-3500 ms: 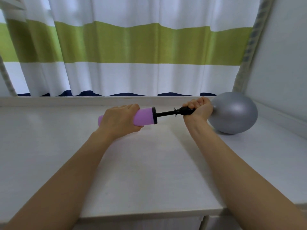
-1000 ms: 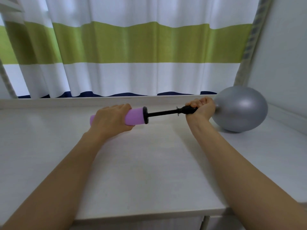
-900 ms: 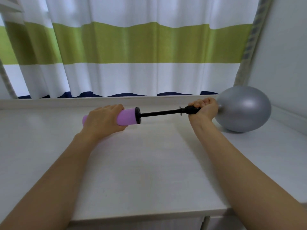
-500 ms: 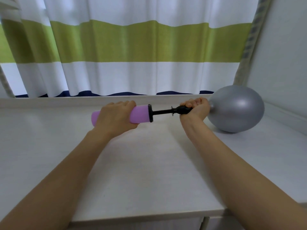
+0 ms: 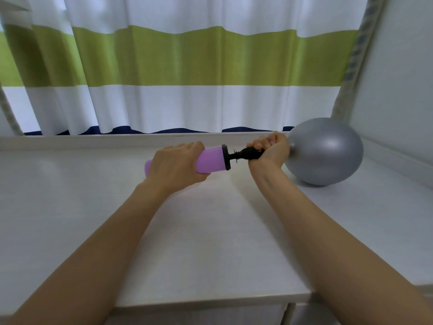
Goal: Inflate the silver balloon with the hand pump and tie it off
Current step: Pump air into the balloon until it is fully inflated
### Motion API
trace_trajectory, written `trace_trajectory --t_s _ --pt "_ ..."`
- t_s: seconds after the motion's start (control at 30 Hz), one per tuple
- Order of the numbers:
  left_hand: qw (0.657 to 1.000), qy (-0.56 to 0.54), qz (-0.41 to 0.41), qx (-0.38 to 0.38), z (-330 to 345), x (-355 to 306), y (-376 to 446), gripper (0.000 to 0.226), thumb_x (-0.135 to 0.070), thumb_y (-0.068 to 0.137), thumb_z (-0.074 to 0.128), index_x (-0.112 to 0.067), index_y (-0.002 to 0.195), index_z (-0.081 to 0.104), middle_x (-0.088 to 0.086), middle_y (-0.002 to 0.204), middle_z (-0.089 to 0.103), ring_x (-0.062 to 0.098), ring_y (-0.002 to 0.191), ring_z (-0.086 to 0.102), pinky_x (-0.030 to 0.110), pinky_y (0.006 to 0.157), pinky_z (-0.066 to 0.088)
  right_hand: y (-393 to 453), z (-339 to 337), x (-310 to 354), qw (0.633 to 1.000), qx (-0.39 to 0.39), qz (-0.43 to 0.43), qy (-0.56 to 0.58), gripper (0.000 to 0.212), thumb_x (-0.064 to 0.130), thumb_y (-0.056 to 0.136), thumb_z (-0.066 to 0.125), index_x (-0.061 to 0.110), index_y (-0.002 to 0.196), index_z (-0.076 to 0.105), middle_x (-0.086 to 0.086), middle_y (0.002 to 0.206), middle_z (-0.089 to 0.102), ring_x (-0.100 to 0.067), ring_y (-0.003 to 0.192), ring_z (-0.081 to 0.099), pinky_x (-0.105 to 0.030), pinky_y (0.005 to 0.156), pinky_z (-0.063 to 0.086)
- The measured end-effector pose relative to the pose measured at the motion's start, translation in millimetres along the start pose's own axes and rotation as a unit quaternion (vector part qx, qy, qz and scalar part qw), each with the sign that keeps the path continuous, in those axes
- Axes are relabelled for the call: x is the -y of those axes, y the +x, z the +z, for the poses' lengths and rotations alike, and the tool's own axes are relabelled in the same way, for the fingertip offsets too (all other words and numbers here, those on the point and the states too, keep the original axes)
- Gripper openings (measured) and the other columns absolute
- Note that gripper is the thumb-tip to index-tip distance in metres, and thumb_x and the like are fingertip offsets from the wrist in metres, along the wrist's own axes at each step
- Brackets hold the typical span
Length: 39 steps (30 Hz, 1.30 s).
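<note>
The silver balloon point(image 5: 325, 151) is round and inflated and rests on the white table point(image 5: 210, 231) at the far right. My right hand point(image 5: 269, 150) grips the black nozzle end of the pump where the balloon's neck sits; the neck itself is hidden under my fingers. My left hand point(image 5: 174, 166) is wrapped around the purple barrel of the hand pump point(image 5: 212, 161), which lies level just above the table. Only a short piece of the black rod shows between barrel and nozzle.
A white and green striped curtain point(image 5: 187, 66) hangs behind the table's raised back ledge. A white wall point(image 5: 398, 78) closes the right side next to the balloon. The table's front edge runs near the bottom of the view.
My left hand has pushed the purple barrel to the right toward the nozzle, so the black rod is nearly fully in. Over the earlier frames the balloon has grown slightly.
</note>
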State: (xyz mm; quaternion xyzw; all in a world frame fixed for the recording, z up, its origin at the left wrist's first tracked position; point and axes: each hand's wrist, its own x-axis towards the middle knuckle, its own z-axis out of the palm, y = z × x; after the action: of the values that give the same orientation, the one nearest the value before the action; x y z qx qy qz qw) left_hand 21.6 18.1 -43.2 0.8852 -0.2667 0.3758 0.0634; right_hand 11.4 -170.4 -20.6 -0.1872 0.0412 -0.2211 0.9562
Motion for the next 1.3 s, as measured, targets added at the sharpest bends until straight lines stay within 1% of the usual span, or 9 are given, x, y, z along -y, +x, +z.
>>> trace_trajectory --t_s 0.17,0.33,0.4,0.47,0.67,0.83,0.93,1.17,1.3 --pt "0.999 0.003 -0.027 0.023 -2.7 27.3 -8.1 0.038 -0.042 0.064 0.071 -0.023 0.093 0.055 -0.006 0.079 0.062 0.019 0.063 0.045 0.027 0.059 0.031 8.5 -6.9 15.9 0.999 -0.024 -0.023 0.019 0.033 0.009 0.084 0.033 0.019 0.055 0.023 0.007 0.037 0.022 -0.013 0.030 0.024 -0.018 0.041 0.031" --pt "0.996 -0.001 -0.073 0.051 -7.3 57.0 -18.1 0.037 -0.040 0.063 0.072 -0.026 0.093 0.053 -0.012 0.075 0.053 0.018 0.066 0.045 0.028 0.061 0.030 15.1 -12.2 26.3 0.998 -0.039 -0.038 0.027 0.033 0.011 0.086 0.033 0.019 0.056 0.024 0.007 0.037 0.023 -0.013 0.030 0.025 -0.019 0.043 0.031" --pt "0.995 -0.003 -0.083 0.061 -7.8 61.7 -19.3 0.036 -0.040 0.063 0.071 -0.027 0.092 0.053 -0.012 0.075 0.053 0.018 0.066 0.046 0.028 0.061 0.030 15.6 -13.6 27.6 0.998 -0.042 -0.042 0.028 0.032 0.011 0.086 0.033 0.020 0.056 0.024 0.007 0.037 0.023 -0.013 0.030 0.025 -0.017 0.042 0.032" --pt "0.995 -0.002 -0.079 0.057 -9.1 60.5 -17.3 0.036 -0.040 0.063 0.072 -0.026 0.091 0.053 -0.011 0.075 0.054 0.018 0.065 0.045 0.028 0.060 0.030 15.3 -13.8 26.3 0.997 -0.046 -0.044 0.034 0.032 0.010 0.085 0.033 0.020 0.056 0.024 0.007 0.037 0.023 -0.013 0.030 0.025 -0.017 0.040 0.032" --pt "1.000 0.019 -0.010 0.011 -9.2 24.9 -3.6 0.039 -0.037 0.062 0.074 -0.020 0.091 0.055 -0.002 0.077 0.062 0.018 0.062 0.042 0.028 0.060 0.030 6.8 -8.3 15.2 0.998 -0.037 -0.035 0.044 0.033 0.010 0.085 0.033 0.020 0.055 0.025 0.007 0.037 0.024 -0.012 0.030 0.026 -0.017 0.040 0.032" --pt "1.000 0.013 0.004 0.001 -4.5 -3.0 0.0 0.039 -0.039 0.064 0.071 -0.017 0.091 0.055 0.000 0.078 0.063 0.024 0.065 0.053 0.028 0.059 0.032 -5.1 0.2 -3.2 0.999 -0.019 -0.014 0.022 0.032 0.009 0.083 0.033 0.020 0.054 0.023 0.007 0.037 0.023 -0.012 0.030 0.025 -0.018 0.039 0.031" --pt "1.000 0.012 0.002 0.002 -1.5 -11.8 0.8 0.040 -0.040 0.065 0.070 -0.016 0.092 0.055 0.000 0.079 0.063 0.024 0.066 0.053 0.028 0.059 0.029 -7.7 1.3 -7.0 1.000 -0.015 -0.011 0.012 0.032 0.009 0.083 0.034 0.019 0.055 0.023 0.007 0.037 0.022 -0.012 0.030 0.024 -0.017 0.038 0.031" --pt "1.000 -0.007 -0.004 0.008 1.0 -4.4 -0.4 0.040 -0.044 0.065 0.069 -0.020 0.093 0.054 -0.004 0.080 0.064 0.019 0.062 0.044 0.027 0.058 0.030 -3.7 -0.4 -3.1 1.000 -0.009 -0.007 -0.002 0.035 0.011 0.086 0.036 0.019 0.055 0.023 0.006 0.036 0.022 -0.013 0.030 0.024 -0.021 0.045 0.030" --pt "1.000 -0.003 -0.010 0.010 -0.2 14.7 -5.5 0.038 -0.042 0.063 0.071 -0.022 0.091 0.055 -0.005 0.077 0.062 0.018 0.060 0.042 0.027 0.058 0.031 2.1 -4.2 5.4 1.000 -0.018 -0.015 0.001 0.034 0.009 0.084 0.033 0.020 0.053 0.022 0.006 0.037 0.022 -0.013 0.030 0.024 -0.020 0.043 0.031"
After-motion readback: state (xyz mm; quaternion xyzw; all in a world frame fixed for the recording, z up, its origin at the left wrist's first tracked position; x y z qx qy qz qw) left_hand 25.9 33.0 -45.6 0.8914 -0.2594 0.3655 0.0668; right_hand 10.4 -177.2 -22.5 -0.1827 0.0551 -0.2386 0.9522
